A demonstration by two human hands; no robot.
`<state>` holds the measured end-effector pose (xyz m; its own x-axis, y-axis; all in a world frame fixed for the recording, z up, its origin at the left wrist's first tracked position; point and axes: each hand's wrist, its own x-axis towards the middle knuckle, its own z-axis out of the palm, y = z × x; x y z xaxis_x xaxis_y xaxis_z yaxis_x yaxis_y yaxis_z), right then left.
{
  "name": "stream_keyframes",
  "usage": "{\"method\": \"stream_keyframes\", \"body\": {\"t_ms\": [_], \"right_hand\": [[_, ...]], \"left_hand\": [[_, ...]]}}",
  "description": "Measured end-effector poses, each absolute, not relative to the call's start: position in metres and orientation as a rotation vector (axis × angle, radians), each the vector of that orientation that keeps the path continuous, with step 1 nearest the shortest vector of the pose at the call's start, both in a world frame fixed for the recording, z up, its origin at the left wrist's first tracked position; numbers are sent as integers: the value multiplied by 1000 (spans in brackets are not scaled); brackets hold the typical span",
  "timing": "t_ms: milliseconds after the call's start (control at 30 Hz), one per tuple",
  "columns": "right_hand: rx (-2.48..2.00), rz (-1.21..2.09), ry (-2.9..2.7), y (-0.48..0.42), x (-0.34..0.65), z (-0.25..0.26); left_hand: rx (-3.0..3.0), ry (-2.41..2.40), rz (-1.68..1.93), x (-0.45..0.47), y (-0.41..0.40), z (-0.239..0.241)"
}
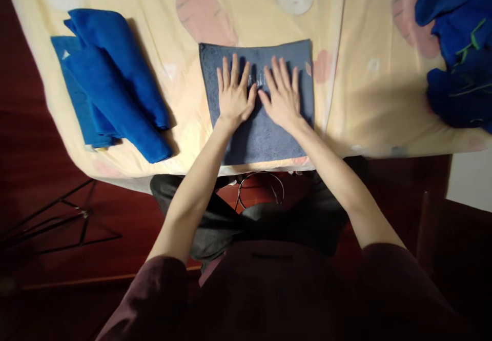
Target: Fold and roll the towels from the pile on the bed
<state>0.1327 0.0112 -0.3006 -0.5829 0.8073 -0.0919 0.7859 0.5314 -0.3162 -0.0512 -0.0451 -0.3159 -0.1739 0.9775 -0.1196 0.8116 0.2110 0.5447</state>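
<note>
A grey-blue towel [265, 138] with light lettering lies flat near the front edge of the bed-like surface. On its left half rests my left hand [234, 92], palm down with the fingers spread. My right hand [282, 95] lies the same way on the right half, its thumb close to the left thumb. Both hands touch the cloth without gripping it. The lettering shows partly between them.
Folded blue towels [119, 79] are stacked at the left. A crumpled blue cloth heap [461, 59] with green strands sits at the far right. Beneath everything spreads a yellow sheet [369, 100] printed with carrots and rabbits. A black tripod stand [82, 223] is on the floor at left.
</note>
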Motion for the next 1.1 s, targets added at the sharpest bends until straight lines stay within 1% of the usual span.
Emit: {"method": "stream_keyframes", "body": {"t_ms": [67,167,267,333,400,467,567,667,800,933,1100], "right_hand": [[-1332,560,-2755,-5,139,-307],[-1433,582,-2686,2,172,-318],[-1551,639,-2563,16,205,-319],[-1633,649,-2464,11,212,-314],[-1655,603,-2387,-9,205,-310],[-1558,566,-2401,-41,192,-310],[-1367,602,-2528,-87,181,-317],[-1370,587,-2580,-111,197,-328],[-1484,474,-2514,-112,233,-337],[-1540,432,-2419,-110,243,-345],[-1525,434,-2377,-114,239,-351]], "left_hand": [[1629,2069,553,-54,-64,-321],[1549,2156,604,-84,-88,-329],[1502,2245,583,-107,-105,-324],[1537,2268,572,-96,-115,-315],[1631,2226,579,-66,-128,-307],[1737,2100,583,-27,-142,-306],[1788,1960,627,13,-166,-319],[1784,1965,687,16,-192,-336],[1786,2005,694,-7,-217,-343],[1822,2008,652,-23,-209,-343],[1848,2051,634,-56,-138,-349]]}}
